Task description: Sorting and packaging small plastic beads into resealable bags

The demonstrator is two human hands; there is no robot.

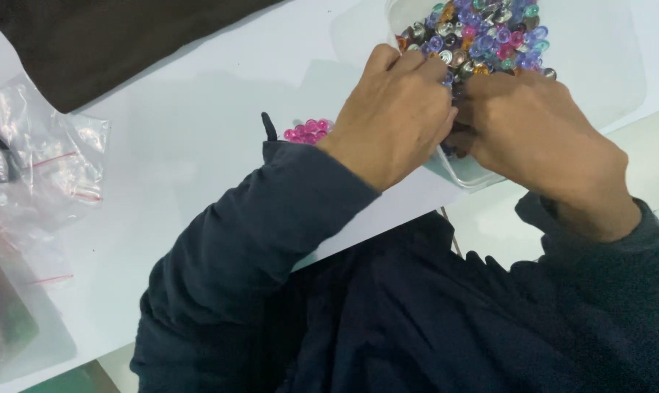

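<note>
Your left hand [396, 116] and right hand [533, 127] meet knuckle to knuckle at the near edge of the clear tub [469, 169], fingers curled under; whether either grip clasps anything you cannot tell. Just beyond them, glossy purple, pink and amber beads [482, 33] fill the tub. A short pink bead strand [308, 131] lies on the white table [184, 145] beside your left wrist.

The person wears a dark navy, long-sleeved top of soft, slightly fuzzy knit fabric. Both sleeves run down to the wrists, ending in plain cuffs without buttons or markings. The left hand [395, 116] and the right hand [541, 135] are bare: no gloves, rings or watch show. The same dark cloth covers the lap, folded in loose creases below the 2 sleeves.
</note>
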